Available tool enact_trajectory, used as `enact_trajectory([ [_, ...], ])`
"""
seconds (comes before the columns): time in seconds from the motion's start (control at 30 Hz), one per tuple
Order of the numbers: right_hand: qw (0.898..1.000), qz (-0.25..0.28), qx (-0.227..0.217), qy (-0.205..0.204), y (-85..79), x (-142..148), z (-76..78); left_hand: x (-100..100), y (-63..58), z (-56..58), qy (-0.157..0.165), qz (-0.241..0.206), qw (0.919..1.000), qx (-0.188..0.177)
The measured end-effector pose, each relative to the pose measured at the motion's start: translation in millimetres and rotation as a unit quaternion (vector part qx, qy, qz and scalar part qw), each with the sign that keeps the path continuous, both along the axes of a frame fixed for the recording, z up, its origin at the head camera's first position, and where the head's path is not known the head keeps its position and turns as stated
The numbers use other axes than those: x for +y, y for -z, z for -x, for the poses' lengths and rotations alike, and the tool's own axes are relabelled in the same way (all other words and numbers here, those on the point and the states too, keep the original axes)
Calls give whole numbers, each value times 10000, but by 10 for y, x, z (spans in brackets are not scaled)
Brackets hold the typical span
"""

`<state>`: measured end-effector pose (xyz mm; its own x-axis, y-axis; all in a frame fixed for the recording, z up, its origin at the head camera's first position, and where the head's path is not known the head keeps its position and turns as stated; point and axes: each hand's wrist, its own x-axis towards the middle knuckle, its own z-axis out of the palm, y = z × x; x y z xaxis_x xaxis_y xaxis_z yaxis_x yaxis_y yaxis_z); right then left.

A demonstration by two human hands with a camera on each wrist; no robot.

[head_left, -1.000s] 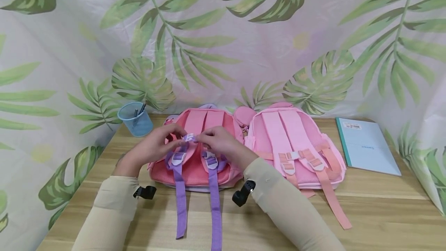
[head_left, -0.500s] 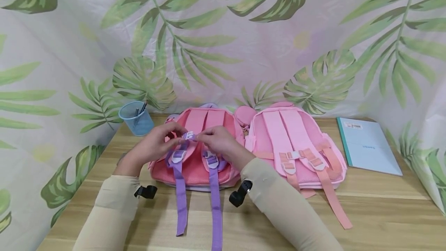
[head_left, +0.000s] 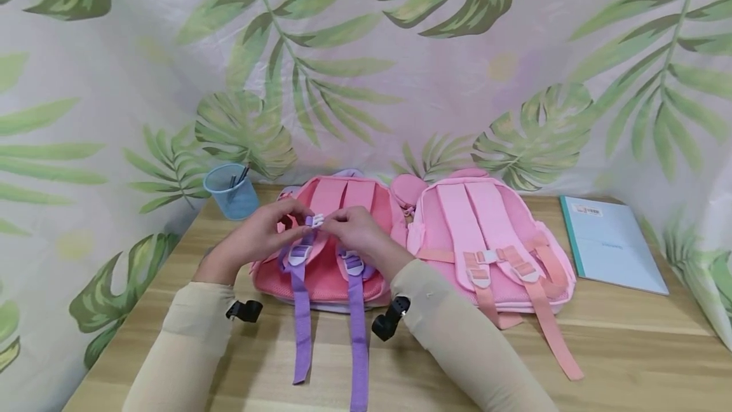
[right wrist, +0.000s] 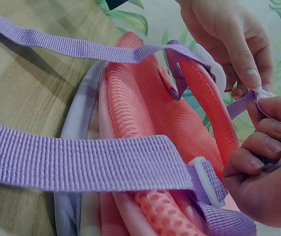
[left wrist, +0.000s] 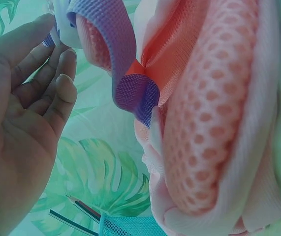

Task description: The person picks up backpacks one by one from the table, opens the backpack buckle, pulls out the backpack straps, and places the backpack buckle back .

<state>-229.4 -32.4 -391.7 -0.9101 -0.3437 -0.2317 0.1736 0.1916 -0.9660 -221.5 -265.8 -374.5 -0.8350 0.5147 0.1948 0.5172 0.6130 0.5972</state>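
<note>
So the white buckle (head_left: 318, 220) is up in the air over the red bag (head_left: 327, 281), right between both hands. Left hand (head_left: 257, 238) has it pinched between thumb and fingers from one side, right hand (head_left: 359, 234) pinches from the other with its remaining fingers curled in. Can't tell whether the buckle's two halves are fully clicked together, since the fingertips cover a lot of it.

Biggest worry imo: that's a tiny piece of plastic held only by fingertips. If one side pulls harder or at an angle, it could pop loose or twist the short purple webbing (right wrist: 241, 105) that runs to it from the shoulder strap. A twist there would make the parts meet crooked and jam. Pinching in the wrong spot could nip skin too, the thumbs look really close together.

Also, the long purple tail (head_left: 358, 342) hangs off the bag onto the surface (head_left: 269, 367), passing near the right sleeve (head_left: 457, 329). Snag it with a forearm and I'd guess the whole bag gets dragged, because neither hand is pinning it down. The pink bag (head_left: 486, 227) is just beside it, so a slide could get their straps tangled.
</note>
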Motion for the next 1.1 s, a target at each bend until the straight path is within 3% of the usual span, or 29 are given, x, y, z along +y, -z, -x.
enact_trajectory([
  [0.47, 9982, 72, -323, -495, -19, 227, 26, -21, 20, 10, -30, -152, 9999, 3],
  [0.87, 9980, 258, -376, -443, 39, 179, 28, 4, 68, 26, -84, -95, 9997, -204],
  [1.1, 9962, 446, -527, -525, 6, 153, 36, 16, 68, 39, 37, -28, 9999, -119],
])
